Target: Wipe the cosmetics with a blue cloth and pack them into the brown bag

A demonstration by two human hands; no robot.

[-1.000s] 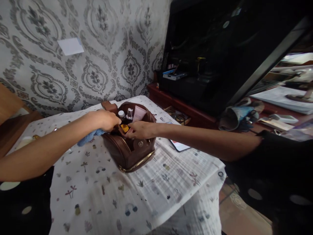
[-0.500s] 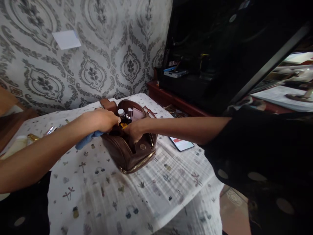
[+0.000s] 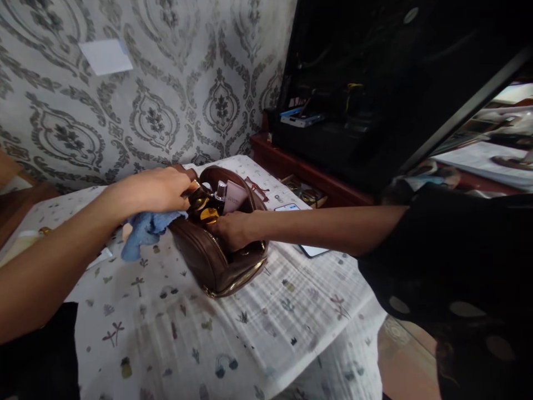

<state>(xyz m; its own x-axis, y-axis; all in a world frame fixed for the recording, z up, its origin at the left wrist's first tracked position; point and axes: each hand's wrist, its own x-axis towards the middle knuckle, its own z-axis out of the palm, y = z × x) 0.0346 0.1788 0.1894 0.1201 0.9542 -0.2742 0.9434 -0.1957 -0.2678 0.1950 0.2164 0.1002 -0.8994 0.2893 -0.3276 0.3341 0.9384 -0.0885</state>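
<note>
Your left hand [image 3: 156, 188] has lifted to the rim of the bag [image 3: 194, 247], over the blue cloth [image 3: 144, 236], baring more of the yellow item [image 3: 209, 215] inside! Your right hand [image 3: 234, 229] stays in the bag on the desk [image 3: 166, 333]; can't tell either grip.

Everything is dimly, softly lit; the screen [image 3: 366, 61] and sleeve [image 3: 400, 266] are sunk in near-black, the bag [image 3: 200, 255] is shadowed inside. Toward the edges, shapes are stretched and blurred.
</note>
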